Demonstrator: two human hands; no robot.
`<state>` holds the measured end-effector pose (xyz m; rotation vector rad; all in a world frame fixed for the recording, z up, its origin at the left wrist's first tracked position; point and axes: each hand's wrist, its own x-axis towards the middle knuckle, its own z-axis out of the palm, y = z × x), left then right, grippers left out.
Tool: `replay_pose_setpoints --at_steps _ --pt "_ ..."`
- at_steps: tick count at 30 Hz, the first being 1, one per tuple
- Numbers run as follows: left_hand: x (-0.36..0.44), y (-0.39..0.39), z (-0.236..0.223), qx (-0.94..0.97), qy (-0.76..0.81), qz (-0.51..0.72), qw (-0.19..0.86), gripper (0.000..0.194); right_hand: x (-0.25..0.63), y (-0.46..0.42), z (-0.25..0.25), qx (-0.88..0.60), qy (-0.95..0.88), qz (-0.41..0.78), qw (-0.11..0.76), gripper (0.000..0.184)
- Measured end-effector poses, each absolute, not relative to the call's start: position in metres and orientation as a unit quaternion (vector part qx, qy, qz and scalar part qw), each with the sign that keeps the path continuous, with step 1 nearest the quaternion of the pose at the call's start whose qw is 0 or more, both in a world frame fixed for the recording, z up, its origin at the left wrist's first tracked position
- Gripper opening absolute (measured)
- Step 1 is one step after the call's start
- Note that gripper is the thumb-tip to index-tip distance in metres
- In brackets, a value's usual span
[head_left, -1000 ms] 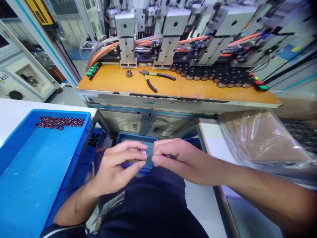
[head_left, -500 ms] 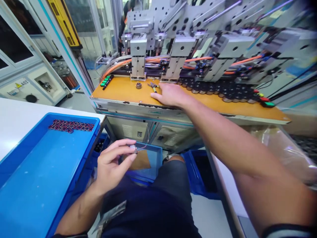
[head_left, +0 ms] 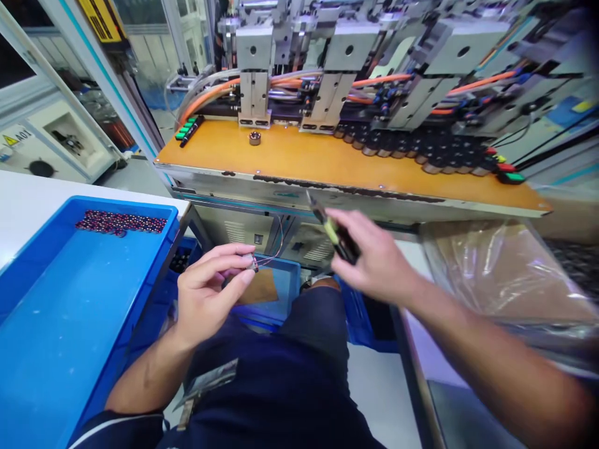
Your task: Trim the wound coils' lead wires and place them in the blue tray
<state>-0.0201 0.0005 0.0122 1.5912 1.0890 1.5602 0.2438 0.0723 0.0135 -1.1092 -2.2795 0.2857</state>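
Between the thumb and fingers of my left hand is a small motor-like part, silvery, with thin wires curving up and right from it. My right hand is wrapped around a pair of pliers with dark and yellow-green handles. The jaws point up and to the left, in front of the bench edge and to the right of the wired part, apart from it. Motion blurs the right hand and the pliers a little.
An orange bench top carries a single round part, a black marker and rows of dark cylindrical parts. Machine columns stand behind. At left, a blue tray holds small coils. Plastic-wrapped cardboard lies right.
My right hand has taken the pliers off the orange bench and drawn them back toward me. My left hand still holds the wired part, slightly higher in view.
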Motion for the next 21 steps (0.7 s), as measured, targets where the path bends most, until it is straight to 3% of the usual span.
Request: replay_pose_setpoints --at_steps 4,8,12,21 --pt "-0.014 0.003 0.011 0.624 0.417 0.575 0.325 0.029 0.236 -0.009 -0.011 -0.352 -0.728 0.468 0.356 0.065" --pt "-0.006 0.004 0.011 0.636 0.411 0.567 0.323 0.029 0.229 -0.041 -0.017 -0.278 -0.614 0.643 0.362 0.067" --pt "-0.001 0.003 0.011 0.64 0.408 0.561 0.33 0.029 0.227 -0.037 -0.017 -0.259 -0.566 0.703 0.342 0.068" --pt "-0.004 -0.001 0.011 0.652 0.41 0.554 0.317 0.031 0.22 -0.029 -0.014 -0.214 -0.554 0.711 0.377 0.075"
